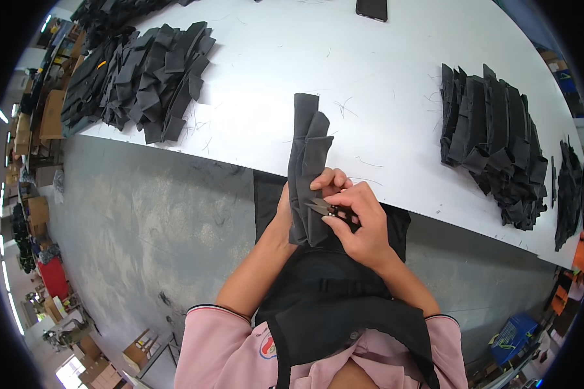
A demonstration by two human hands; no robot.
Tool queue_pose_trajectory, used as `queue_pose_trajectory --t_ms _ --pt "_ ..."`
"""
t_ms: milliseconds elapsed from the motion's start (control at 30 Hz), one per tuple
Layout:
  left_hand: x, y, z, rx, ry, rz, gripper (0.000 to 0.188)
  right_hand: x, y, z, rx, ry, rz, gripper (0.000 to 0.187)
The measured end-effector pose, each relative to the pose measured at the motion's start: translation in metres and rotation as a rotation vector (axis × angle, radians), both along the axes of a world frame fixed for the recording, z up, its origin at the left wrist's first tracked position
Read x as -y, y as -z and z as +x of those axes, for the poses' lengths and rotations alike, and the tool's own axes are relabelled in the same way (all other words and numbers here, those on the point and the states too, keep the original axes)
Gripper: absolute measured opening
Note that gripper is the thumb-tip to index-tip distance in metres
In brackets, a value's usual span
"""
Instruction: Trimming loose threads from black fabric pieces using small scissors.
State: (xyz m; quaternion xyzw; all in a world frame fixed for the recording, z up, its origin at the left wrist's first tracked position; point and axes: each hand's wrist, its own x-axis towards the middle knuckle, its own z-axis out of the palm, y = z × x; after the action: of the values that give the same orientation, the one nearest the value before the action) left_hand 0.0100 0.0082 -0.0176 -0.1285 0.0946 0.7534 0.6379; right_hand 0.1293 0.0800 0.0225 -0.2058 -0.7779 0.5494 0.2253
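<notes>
My left hand (328, 180) is closed around a long, folded strip of dark grey fabric (305, 155), its fingers curling over the right side. The strip stands roughly lengthwise in front of me, its upper part over the table's near edge. In my right hand (363, 223) is a small pair of thread snips (320, 206) with dark handles. Their metal blades point left and lie against the fabric, just below my left fingertips. Whether a thread is between the blades is too small to tell.
On the white table (253, 84) lie a heap of dark fabric pieces (156, 84) at the left and another fabric stack (493, 129) at the right. A black phone (372, 9) rests at the far edge. Loose threads (346, 107) are scattered about. A blue crate (514, 338) stands on the floor.
</notes>
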Motion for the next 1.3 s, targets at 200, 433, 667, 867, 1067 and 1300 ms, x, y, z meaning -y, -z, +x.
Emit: queue_pose_trajectory --t_ms 200,433,667,867,1067,1300 --pt "0.001 0.002 0.002 0.055 0.077 0.069 0.031 -0.002 0.009 -0.004 -0.045 -0.031 0.177 0.028" --pt "0.003 0.02 0.008 0.043 0.089 0.064 0.027 -0.004 0.011 -0.009 -0.099 -0.095 0.24 0.03" --pt "0.001 0.024 0.014 0.022 0.055 0.186 0.028 0.002 0.011 -0.008 -0.083 -0.066 0.317 0.029" --pt "-0.002 0.015 0.011 0.119 0.087 0.217 0.032 0.0 0.008 0.003 -0.063 -0.031 0.22 0.028" --pt "0.0 0.022 0.014 0.06 0.116 0.189 0.029 -0.001 0.008 -0.004 -0.084 -0.059 0.274 0.028" --pt "0.0 0.025 0.018 0.039 0.039 0.2 0.027 0.005 0.008 -0.004 -0.036 -0.041 0.243 0.026"
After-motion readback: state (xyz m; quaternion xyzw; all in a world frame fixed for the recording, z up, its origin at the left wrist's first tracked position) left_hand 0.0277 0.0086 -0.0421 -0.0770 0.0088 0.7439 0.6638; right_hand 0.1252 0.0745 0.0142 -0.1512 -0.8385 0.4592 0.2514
